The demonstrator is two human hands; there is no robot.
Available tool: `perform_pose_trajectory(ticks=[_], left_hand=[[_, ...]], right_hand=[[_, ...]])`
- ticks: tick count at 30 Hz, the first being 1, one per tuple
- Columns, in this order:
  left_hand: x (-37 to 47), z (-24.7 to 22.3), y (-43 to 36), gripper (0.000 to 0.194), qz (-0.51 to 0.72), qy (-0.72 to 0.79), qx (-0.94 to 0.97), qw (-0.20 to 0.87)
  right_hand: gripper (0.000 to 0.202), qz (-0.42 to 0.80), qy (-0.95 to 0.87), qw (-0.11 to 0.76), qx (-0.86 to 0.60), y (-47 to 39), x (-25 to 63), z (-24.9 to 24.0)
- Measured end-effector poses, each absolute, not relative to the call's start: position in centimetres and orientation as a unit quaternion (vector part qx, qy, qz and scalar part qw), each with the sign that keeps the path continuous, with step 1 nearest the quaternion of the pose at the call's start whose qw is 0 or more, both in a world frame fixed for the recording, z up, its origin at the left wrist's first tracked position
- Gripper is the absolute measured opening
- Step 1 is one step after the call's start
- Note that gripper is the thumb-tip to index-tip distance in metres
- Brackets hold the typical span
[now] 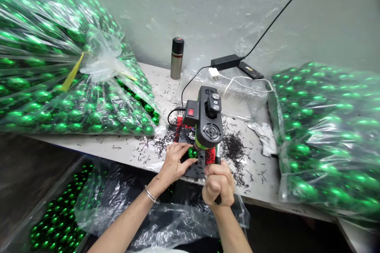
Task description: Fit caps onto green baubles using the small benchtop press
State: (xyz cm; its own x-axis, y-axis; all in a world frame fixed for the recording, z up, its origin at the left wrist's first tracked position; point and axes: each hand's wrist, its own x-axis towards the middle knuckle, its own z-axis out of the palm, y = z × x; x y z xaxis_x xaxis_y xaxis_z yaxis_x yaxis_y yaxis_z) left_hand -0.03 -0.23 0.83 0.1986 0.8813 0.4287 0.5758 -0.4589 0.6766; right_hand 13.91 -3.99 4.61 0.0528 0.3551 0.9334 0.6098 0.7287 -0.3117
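A small black bench drill press (209,116) with a red switch stands at the middle of the table. Under its head sits a shiny green ball (192,152), pinched between the thumb and fingers of my left hand (175,161). My right hand (219,182) is wrapped round the black lever handle (218,161) at the machine's right side. The tool tip above the ball is mostly hidden by the machine's head. Dark curly shavings (234,146) lie thick around the base, and red material (210,155) shows beside it.
A tied bag of green balls (74,102) fills the left, another bag (323,134) the right. Behind stand a flask (177,58) and a power adapter (226,62) with cables. A white cloth (265,138) lies right. Below the edge, loose green balls (56,217) lie in plastic.
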Motion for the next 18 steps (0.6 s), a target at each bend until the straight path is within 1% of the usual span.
perform_pose_trajectory(ticks=[6,11,16,18], left_hand=[[0.0,0.8,-0.2,0.029,0.408,0.483,0.751,0.190],[-0.1,0.7,-0.1,0.030,0.409,0.481,0.752,0.188],[-0.2,0.8,-0.1,0.030,0.412,0.478,0.753,0.187],[-0.1,0.8,0.0,0.031,0.416,0.476,0.752,0.189]], right_hand=[[0.032,-0.120,-0.680,0.632,-0.352,-3.7,13.8,4.5],[0.032,-0.105,-0.683,0.639,-0.338,-3.5,13.8,4.2],[0.031,-0.149,-0.714,0.601,-0.327,-3.0,14.1,3.3],[0.032,-0.144,-0.708,0.609,-0.328,-3.1,14.1,3.9]])
